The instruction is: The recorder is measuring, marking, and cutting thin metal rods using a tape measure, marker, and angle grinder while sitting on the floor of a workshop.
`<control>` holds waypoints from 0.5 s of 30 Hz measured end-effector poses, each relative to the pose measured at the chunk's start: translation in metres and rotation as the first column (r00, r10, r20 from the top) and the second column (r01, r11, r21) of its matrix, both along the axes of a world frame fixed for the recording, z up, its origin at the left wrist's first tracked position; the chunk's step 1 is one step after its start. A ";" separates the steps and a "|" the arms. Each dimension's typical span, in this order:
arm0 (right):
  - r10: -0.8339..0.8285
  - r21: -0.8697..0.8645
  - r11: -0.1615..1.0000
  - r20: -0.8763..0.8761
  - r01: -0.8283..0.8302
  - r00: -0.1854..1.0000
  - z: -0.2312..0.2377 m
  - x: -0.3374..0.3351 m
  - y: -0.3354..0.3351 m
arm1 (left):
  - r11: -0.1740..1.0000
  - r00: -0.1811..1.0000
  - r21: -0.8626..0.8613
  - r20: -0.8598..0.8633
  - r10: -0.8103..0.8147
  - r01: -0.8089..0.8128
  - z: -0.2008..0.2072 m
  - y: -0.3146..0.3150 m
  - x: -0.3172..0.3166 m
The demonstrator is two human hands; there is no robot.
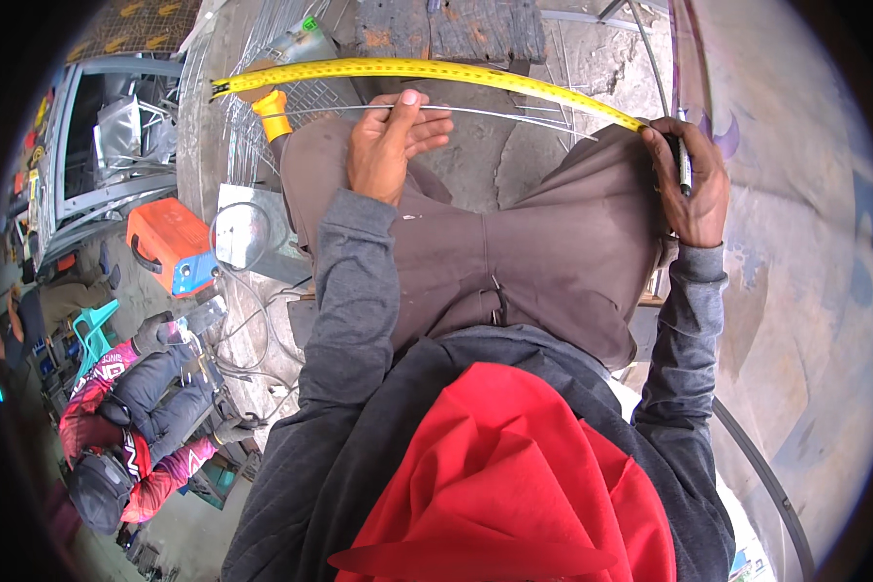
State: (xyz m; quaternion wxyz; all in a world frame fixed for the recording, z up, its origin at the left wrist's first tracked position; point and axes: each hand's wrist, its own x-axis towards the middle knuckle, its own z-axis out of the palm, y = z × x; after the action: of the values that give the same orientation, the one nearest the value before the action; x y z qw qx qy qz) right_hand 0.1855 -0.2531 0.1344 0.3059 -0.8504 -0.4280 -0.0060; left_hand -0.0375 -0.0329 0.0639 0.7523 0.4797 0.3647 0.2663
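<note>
- Concrete floor in a workshop, rough and stained; head view only.
- Writing: yellow tape measure carries dark printed graduations, too small to read. Co-worker, lower left, has lettering on the pink-and-dark sleeves.
- Tape position: thin, slightly arched blade above the lap, from the wire mesh side across to the right hand.
- Left hand: thumb and index pinched on a slim grey metal rod, other fingers loosely spread. Rod sits below the tape.
- Right hand: fingers closed on the tape's right end, plus a black-and-white pen upright in the grip.
- Materials: matte brown cloth trousers, creased red fabric, weathered wooden planks, shiny flat sheet.
- Boxy orange-and-blue machine left, black handle, cables nearby.
</note>
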 end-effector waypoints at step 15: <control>-0.057 0.031 0.998 -0.036 0.058 0.998 -0.007 0.000 0.001 | 1.000 1.000 -0.029 0.006 0.011 -0.010 -0.002 0.004 0.000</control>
State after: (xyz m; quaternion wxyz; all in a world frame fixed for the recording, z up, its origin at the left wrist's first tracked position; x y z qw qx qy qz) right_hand 0.1858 -0.2519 0.1270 0.3265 -0.8575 -0.3976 -0.0067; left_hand -0.0377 -0.0290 0.0624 0.7588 0.4661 0.3688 0.2665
